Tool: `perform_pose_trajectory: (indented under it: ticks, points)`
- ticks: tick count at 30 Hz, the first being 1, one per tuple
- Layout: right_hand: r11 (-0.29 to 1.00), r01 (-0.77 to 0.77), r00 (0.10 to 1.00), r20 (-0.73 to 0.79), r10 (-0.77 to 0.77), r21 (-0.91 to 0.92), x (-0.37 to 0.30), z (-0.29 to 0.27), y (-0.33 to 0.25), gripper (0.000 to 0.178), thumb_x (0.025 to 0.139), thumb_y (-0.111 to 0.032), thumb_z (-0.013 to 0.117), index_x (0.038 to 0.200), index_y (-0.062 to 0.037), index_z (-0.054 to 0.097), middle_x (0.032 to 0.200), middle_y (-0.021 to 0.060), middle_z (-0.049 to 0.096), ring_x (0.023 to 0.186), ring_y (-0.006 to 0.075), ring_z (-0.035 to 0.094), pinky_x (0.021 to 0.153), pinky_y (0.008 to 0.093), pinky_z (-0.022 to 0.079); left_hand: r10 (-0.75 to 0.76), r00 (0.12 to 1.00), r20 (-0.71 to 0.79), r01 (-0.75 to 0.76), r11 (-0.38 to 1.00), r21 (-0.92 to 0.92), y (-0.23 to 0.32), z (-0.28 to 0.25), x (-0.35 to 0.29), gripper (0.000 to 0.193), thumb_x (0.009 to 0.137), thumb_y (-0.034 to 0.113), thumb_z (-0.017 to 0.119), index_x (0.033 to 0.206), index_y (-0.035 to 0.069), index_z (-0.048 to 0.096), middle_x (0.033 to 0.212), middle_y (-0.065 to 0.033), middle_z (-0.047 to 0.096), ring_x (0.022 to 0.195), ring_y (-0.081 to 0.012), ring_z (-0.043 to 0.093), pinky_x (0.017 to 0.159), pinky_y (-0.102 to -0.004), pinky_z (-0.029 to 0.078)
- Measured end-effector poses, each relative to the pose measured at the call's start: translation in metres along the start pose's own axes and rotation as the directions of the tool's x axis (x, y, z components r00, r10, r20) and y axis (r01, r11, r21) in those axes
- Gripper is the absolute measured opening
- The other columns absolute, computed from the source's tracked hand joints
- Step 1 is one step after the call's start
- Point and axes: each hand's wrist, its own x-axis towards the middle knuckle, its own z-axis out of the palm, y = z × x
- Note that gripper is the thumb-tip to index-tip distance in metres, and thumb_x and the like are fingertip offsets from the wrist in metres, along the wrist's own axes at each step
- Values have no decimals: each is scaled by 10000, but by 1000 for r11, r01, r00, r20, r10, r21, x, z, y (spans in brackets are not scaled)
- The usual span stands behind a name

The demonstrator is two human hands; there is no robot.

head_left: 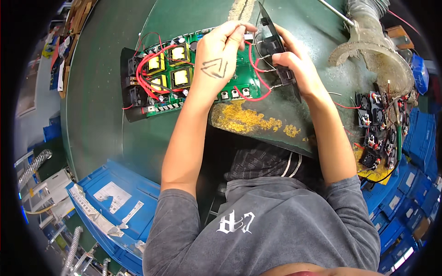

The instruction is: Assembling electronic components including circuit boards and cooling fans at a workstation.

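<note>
Currently the green circuit board [184,78] lies flat on the dark green table [101,115], toward 11 o'clock from your chest, with yellow transformers [172,66] and red wires [147,69] on top. Treat it as light, stiff and fragile: judge the bare edges the safest hold, not the components. Your left hand [221,55] rests over the board, fingers pinched shut on a thin wire lead [247,36] at its 1 o'clock corner. Your right hand [294,69] is closed around the black panel [276,55], held on edge beside the board. Small black fans [375,124] lie at 3 o'clock; blue bins [115,193] sit at 8 o'clock.
</note>
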Motion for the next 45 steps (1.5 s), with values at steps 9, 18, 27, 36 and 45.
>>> perform_pose_trajectory:
  ticks: [9,18,27,36,45]
  points:
    - [996,35,998,48,-39,78,6,4,-6,780,851,-149,620,1599,-92,407,1052,66,615,968,129,579,890,264,458,83,994,-75,-104,936,-336,-12,-5,44,191,928,89,752,1078,-25,788,856,-85,774,666,-111,688,625,-234,555]
    - [995,-86,996,26,85,45,4,1,-10,849,769,-268,650,1559,-46,435,1138,45,620,949,127,578,880,256,471,-69,995,-78,57,987,-149,-18,-5,40,181,873,139,796,1016,29,814,760,-64,755,682,-110,708,598,-249,529]
    - [997,-56,998,31,55,50,4,-3,-5,835,783,-239,629,1570,-50,423,1188,39,610,970,118,560,895,257,473,-17,1000,-26,20,994,105,-12,-2,37,160,882,106,794,1013,17,811,849,-55,787,774,-78,694,722,-238,529]
    - [995,3,998,67,-9,96,5,-5,0,790,841,-89,626,1598,-89,402,1082,59,607,947,120,576,861,259,473,73,993,-93,-39,946,323,-14,6,34,175,816,203,799,896,47,804,806,-138,734,737,-284,728,689,-366,544]
    - [994,11,997,73,-19,112,5,-3,3,779,850,-81,629,1596,-84,404,1090,61,607,968,124,577,872,263,474,69,993,-98,-33,944,328,-12,10,34,170,819,206,792,894,54,801,805,-138,735,734,-290,729,682,-372,540]
